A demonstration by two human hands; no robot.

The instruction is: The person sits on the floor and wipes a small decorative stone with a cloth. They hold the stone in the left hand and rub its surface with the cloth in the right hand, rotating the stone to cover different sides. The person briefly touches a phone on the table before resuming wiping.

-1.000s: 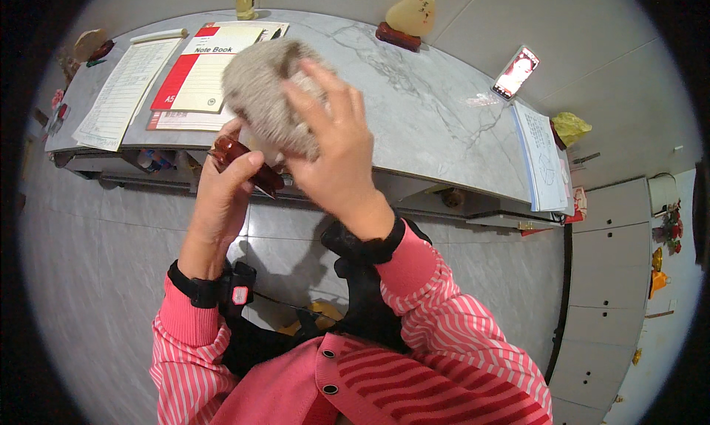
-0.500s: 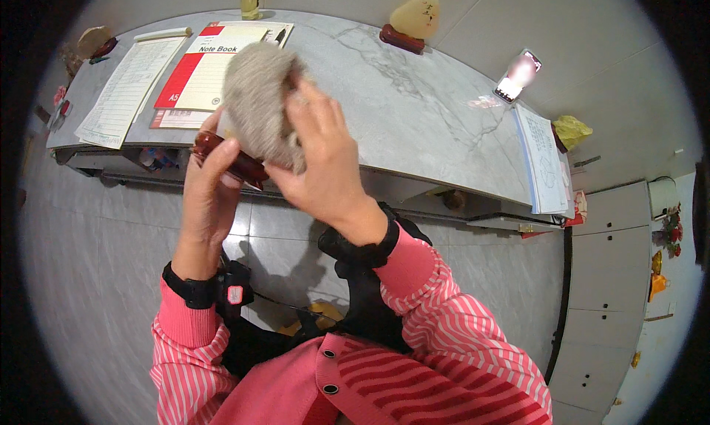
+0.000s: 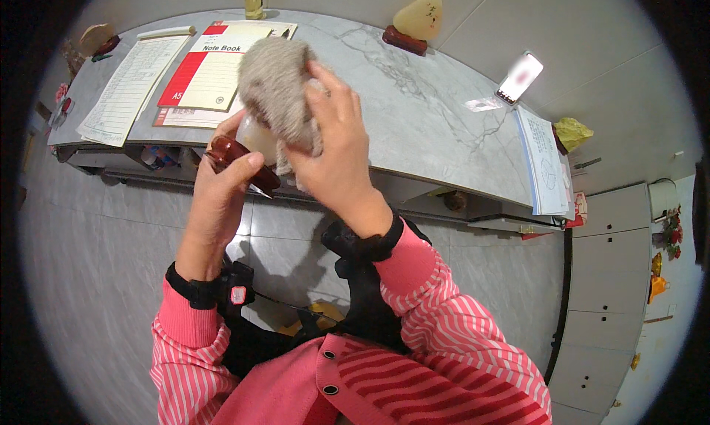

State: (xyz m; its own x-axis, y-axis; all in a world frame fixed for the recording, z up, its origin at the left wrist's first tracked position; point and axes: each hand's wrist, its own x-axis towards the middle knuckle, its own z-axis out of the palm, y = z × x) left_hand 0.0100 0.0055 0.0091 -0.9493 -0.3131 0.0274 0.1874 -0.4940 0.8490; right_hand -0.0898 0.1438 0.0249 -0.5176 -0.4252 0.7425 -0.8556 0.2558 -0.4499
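My left hand (image 3: 216,192) grips a stone ornament by its dark red-brown wooden base (image 3: 260,178), with the thumb lying across it. Just above the base shows a little of the ornament's pale stone (image 3: 257,136); the rest is covered. A fuzzy grey-beige cloth (image 3: 272,81) is draped over that stone. My right hand (image 3: 342,147) holds the cloth against the stone from the right, its fingers curled over the fabric. Both hands are raised at the front edge of the grey marbled desk.
On the desk (image 3: 414,122) lie a red-and-white notebook (image 3: 196,77) and a written pad (image 3: 133,88). A similar stone ornament (image 3: 418,22), a bottle (image 3: 254,2), a propped phone (image 3: 520,77) and papers (image 3: 538,159) stand or lie farther round. Grey cabinets (image 3: 603,270) are at right.
Both hands, with the ornament and cloth, have shifted slightly right. The cloth has moved up the stone, so more of the pale surface above the base shows.
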